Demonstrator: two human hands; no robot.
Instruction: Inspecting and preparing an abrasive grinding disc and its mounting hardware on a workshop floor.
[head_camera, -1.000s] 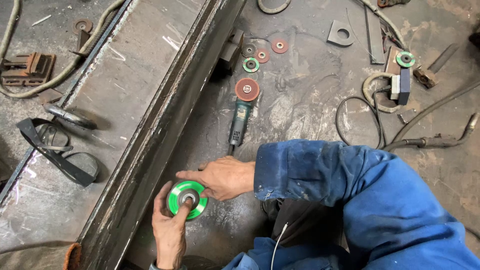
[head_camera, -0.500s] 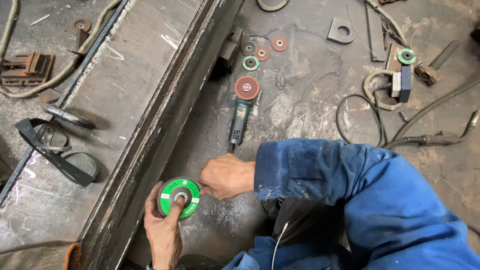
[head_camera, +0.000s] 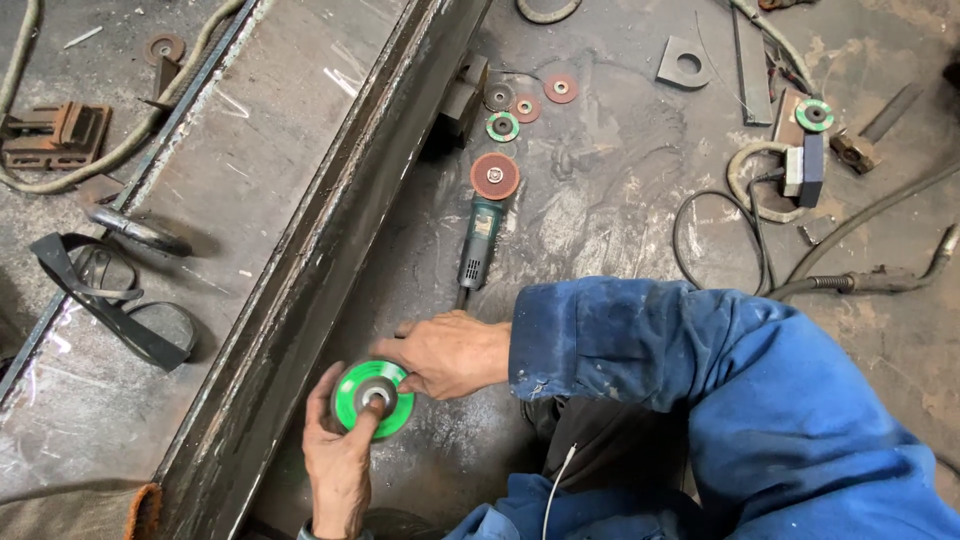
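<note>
A green cutting disc (head_camera: 350, 388) with a grey centre is held just above the floor, beside a long steel beam (head_camera: 300, 250). My left hand (head_camera: 340, 470) comes up from below and holds the disc, thumb pressed on its centre hole. My right hand (head_camera: 450, 355), in a blue sleeve, reaches in from the right and pinches the disc's upper right rim. An angle grinder (head_camera: 480, 240) with a reddish disc (head_camera: 495, 176) lies on the floor just beyond my right hand.
Loose discs lie past the grinder, one green (head_camera: 503, 126) and one red (head_camera: 560, 88). A black cable (head_camera: 720, 240), a welding torch (head_camera: 880, 281) and metal offcuts (head_camera: 685, 62) are at the right. A black strap (head_camera: 110, 300) lies left of the beam.
The disc shifted slightly left and came back to the right. My right hand, briefly off the disc half a second ago, is on its rim again.
</note>
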